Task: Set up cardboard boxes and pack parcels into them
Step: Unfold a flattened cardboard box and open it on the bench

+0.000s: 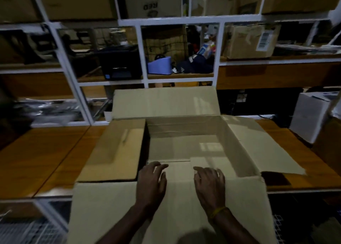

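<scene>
Both the left hand (151,182) and right hand (210,183) press flat-fingered on the near flap (110,207) of the open brown cardboard box (184,142) on the wooden table (46,160).

Sitting on the wooden table (55,160) are one open cardboard box (184,146) showing four spread flaps and one white box (310,118), with two hands, left hand (151,183) and right hand (210,184), resting on its near flap

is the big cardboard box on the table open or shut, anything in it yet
Open and empty: the cardboard box has all four flaps spread outward, its bare floor showing, no parcels inside.
</scene>
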`<state>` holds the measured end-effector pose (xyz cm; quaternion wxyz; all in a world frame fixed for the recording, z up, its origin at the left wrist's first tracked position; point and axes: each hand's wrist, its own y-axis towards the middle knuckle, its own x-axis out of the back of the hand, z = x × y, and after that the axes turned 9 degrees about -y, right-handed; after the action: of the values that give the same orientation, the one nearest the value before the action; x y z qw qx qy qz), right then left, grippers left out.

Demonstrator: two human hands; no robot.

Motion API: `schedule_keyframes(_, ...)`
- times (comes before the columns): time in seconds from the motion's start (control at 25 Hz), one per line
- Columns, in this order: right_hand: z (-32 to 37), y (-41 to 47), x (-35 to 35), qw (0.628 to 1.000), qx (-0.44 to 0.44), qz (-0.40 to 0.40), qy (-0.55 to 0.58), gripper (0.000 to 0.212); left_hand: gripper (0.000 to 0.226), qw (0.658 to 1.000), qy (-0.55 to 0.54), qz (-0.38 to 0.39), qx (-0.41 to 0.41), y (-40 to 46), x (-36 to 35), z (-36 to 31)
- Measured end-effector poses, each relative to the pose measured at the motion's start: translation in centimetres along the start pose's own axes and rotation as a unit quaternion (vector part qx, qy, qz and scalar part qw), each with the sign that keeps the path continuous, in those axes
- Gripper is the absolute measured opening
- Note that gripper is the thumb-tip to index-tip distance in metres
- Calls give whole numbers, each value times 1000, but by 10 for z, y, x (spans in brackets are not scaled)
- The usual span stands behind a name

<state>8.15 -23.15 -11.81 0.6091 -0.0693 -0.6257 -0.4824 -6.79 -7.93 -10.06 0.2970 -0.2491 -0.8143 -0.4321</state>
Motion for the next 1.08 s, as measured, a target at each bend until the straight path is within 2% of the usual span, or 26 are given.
schedule_keyframes(0.12,55,2,-3,998,40,54,7,35,30,999,42,-13,-1,-16,30,40)
schedule_keyframes(0.24,104,9,1,987,70,142,19,37,28,999,48,-17,-2,-31,50,66)
schedule_keyframes(0.44,166,37,-19,931,92,339,95,43,26,996,63,-17,-53,-53,79,100)
schedule_keyframes(0.52,186,43,-28,933,73,323,141,37,22,995,60,-18,-75,-55,89,109)
schedule_keyframes(0.6,202,43,-33,945,34,247,210,36,22,994,50,-30,-88,-58,96,119)
schedule_keyframes(0.68,214,45,-33,953,58,158,250,54,28,993,56,-35,-93,-63,102,132)
schedule_keyframes(0.76,230,55,-33,957,106,114,243,76,37,994,68,-38,-81,-63,110,144)
schedule_keyframes(0.88,263,74,-34,954,180,113,212,95,50,994,97,-54,-10,-59,125,153)
schedule_keyframes(1.08,318,90,-26,915,338,160,150,90,61,982,165,-23,93,-58,140,163)
